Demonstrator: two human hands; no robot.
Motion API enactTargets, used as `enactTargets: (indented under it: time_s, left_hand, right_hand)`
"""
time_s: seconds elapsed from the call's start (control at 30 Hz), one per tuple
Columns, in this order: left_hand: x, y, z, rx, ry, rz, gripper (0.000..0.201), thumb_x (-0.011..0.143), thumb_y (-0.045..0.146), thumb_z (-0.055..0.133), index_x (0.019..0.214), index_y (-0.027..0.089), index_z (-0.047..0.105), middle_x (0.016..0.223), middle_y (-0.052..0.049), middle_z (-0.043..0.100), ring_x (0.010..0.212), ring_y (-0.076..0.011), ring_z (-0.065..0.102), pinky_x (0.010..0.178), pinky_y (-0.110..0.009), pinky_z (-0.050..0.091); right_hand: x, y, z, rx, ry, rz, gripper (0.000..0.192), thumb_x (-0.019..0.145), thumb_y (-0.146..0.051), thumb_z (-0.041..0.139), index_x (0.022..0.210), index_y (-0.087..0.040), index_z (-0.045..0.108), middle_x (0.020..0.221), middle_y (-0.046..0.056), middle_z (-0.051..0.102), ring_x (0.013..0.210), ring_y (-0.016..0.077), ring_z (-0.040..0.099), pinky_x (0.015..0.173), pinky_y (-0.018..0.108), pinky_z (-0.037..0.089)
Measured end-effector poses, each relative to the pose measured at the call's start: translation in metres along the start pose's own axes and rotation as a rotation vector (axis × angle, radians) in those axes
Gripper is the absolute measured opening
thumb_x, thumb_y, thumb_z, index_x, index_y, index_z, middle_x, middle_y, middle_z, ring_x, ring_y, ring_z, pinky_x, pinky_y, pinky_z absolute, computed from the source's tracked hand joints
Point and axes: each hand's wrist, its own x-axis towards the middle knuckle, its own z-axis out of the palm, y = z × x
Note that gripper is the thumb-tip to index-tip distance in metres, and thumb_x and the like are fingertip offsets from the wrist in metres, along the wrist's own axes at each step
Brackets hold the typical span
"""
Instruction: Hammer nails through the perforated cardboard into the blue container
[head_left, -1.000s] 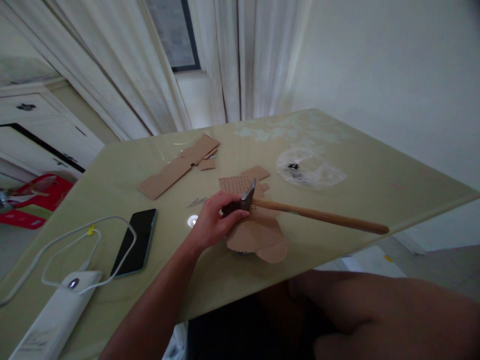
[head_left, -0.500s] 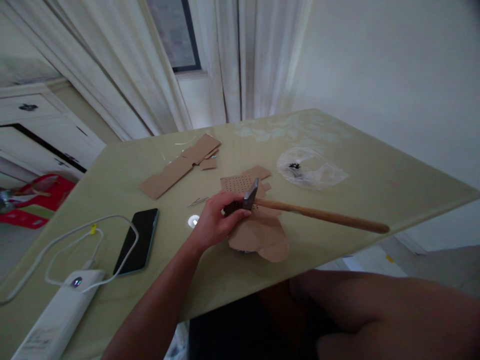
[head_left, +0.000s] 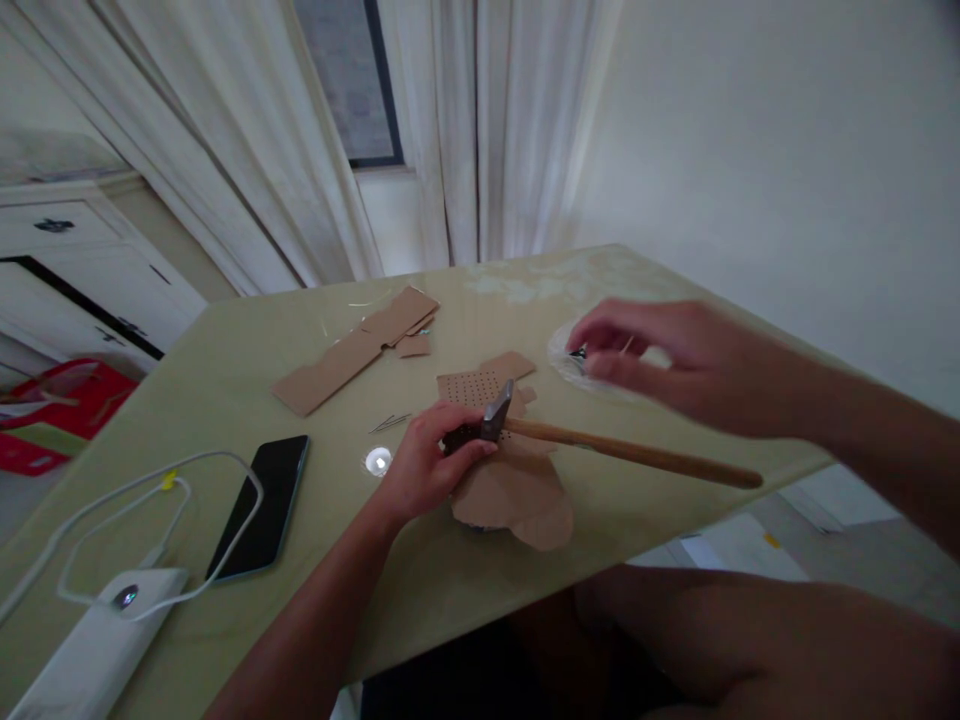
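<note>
A glossy pale-green table (head_left: 225, 370) stands before sheer white curtains (head_left: 450, 130) framing a dark-edged window (head_left: 349, 80), with a plain white wall (head_left: 750, 150) at right and a white cabinet (head_left: 67, 270) at left, under dim, even light.

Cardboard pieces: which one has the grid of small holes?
The piece under the hammer head, held by the left hand. The long strip farther back is plain, as is the small scrap beside it.
</note>
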Motion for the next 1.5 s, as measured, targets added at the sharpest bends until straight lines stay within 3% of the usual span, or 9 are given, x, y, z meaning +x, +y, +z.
enactTargets:
  time_s: [0.13,0.27,0.5,0.67,0.77,0.9,1.23,1.4,1.5]
  left_hand:
    - [0.000,0.002,-0.001,0.015,-0.006,-0.017,0.016,0.096,0.037,0.081,0.106,0.024,0.081,0.096,-0.004,0.080,0.087,-0.0210,0.068,0.080,-0.034,0.051]
    - [0.000,0.002,0.000,0.018,0.004,-0.026,0.017,0.095,0.037,0.083,0.107,0.025,0.082,0.097,-0.004,0.080,0.087,-0.0207,0.069,0.080,-0.033,0.052]
    - [-0.001,0.001,0.002,-0.044,-0.021,-0.102,0.026,0.090,0.041,0.087,0.111,0.025,0.083,0.100,-0.004,0.079,0.082,-0.0188,0.067,0.070,-0.029,0.052]
    - [-0.003,0.004,0.001,-0.053,-0.043,-0.064,0.041,0.093,0.035,0.083,0.132,0.028,0.076,0.126,-0.008,0.079,0.110,-0.0241,0.072,0.091,-0.036,0.058]
    - [-0.004,0.006,0.003,-0.035,-0.036,-0.031,0.034,0.098,0.029,0.074,0.133,0.028,0.074,0.125,-0.008,0.079,0.113,-0.0242,0.072,0.099,-0.040,0.057]
    - [-0.003,0.006,0.007,-0.023,-0.002,-0.027,0.031,0.101,0.024,0.067,0.131,0.027,0.075,0.125,-0.010,0.078,0.114,-0.0250,0.072,0.101,-0.042,0.058]
    - [0.000,-0.004,0.004,0.042,0.052,0.049,0.037,0.102,0.030,0.069,0.139,0.030,0.071,0.151,-0.011,0.066,0.142,-0.0289,0.059,0.122,-0.053,0.044]
    - [0.007,-0.018,-0.012,0.207,0.284,-0.234,0.033,0.106,0.042,0.058,0.128,0.022,0.072,0.135,-0.014,0.071,0.121,-0.0296,0.068,0.092,-0.043,0.059]
    - [0.006,-0.026,-0.023,0.649,0.280,-0.402,0.031,0.105,0.035,0.054,0.123,0.018,0.072,0.124,-0.017,0.073,0.117,-0.0351,0.067,0.098,-0.050,0.056]
  right_hand:
    - [-0.005,0.006,0.039,-0.204,-0.424,-0.006,0.034,0.101,-0.054,0.072,0.107,-0.021,0.071,0.098,0.008,0.078,0.084,0.0263,0.070,0.073,0.036,0.046]
    - [-0.015,0.011,0.065,-0.248,-0.478,0.084,0.024,0.110,-0.038,0.057,0.093,-0.021,0.062,0.083,0.005,0.070,0.079,0.0243,0.066,0.070,0.035,0.040]
    - [-0.024,0.010,0.066,-0.100,-0.268,0.189,0.030,0.106,-0.035,0.061,0.079,-0.023,0.056,0.072,0.000,0.060,0.071,0.0188,0.057,0.066,0.034,0.035]
    - [-0.026,0.006,0.048,0.319,0.248,0.161,0.040,0.107,-0.048,0.066,0.076,-0.025,0.055,0.062,-0.005,0.044,0.053,0.0132,0.038,0.050,0.031,0.027]
    - [-0.028,-0.001,0.030,0.542,0.595,0.020,0.041,0.104,-0.055,0.072,0.077,-0.027,0.058,0.059,-0.006,0.038,0.048,0.0126,0.031,0.044,0.031,0.021]
    - [-0.032,-0.013,0.013,0.551,0.822,-0.084,0.044,0.099,-0.058,0.077,0.073,-0.029,0.057,0.058,-0.005,0.031,0.047,0.0131,0.024,0.042,0.033,0.018]
    - [-0.043,-0.006,0.019,0.523,0.718,-0.111,0.043,0.097,-0.060,0.079,0.075,-0.027,0.063,0.061,-0.004,0.040,0.047,0.0122,0.029,0.042,0.031,0.020]
    - [-0.049,0.004,0.023,0.514,0.630,-0.073,0.040,0.099,-0.059,0.078,0.078,-0.027,0.064,0.060,-0.003,0.046,0.049,0.0146,0.035,0.045,0.032,0.022]
    - [-0.047,0.006,0.024,0.496,0.625,-0.065,0.046,0.099,-0.059,0.077,0.073,-0.026,0.059,0.060,-0.003,0.045,0.050,0.0146,0.034,0.045,0.031,0.020]
